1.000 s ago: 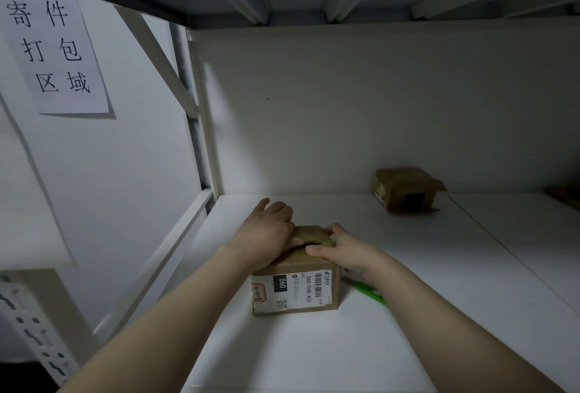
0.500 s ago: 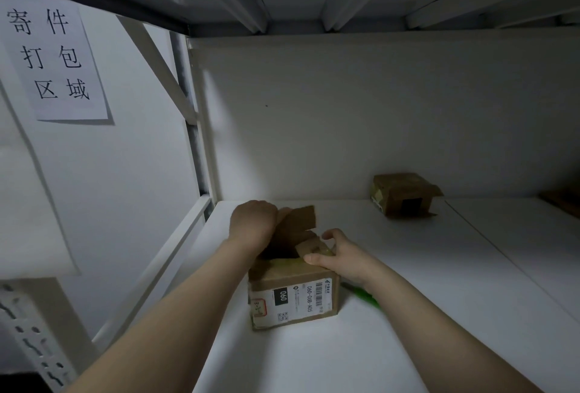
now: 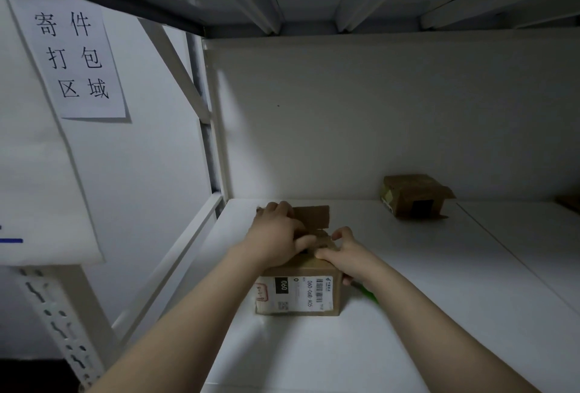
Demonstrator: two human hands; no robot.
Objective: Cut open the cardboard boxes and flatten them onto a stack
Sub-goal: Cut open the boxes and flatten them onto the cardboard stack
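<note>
The small brown labelled cardboard box [image 3: 298, 293] sits on the white shelf [image 3: 423, 298] beneath both hands: the left hand [image 3: 276, 235] grips its raised far flap [image 3: 314, 215], the right hand [image 3: 350, 256] clasps its top right edge.

A cardboard box [image 3: 298, 292] sits toward the left front of the shelf [image 3: 408, 314]. The left hand [image 3: 276, 235] lies on the left of its top and the right hand [image 3: 351, 254] at the top's right edge. A flap [image 3: 314, 216] stands up behind them. A slim object [image 3: 368, 293] lies just right of the box, under the right forearm. An opened box [image 3: 414, 196] sits well apart at the back right, against the rear panel [image 3: 376, 116]. A paper sign [image 3: 75, 59] hangs on the wall to the left.
</note>
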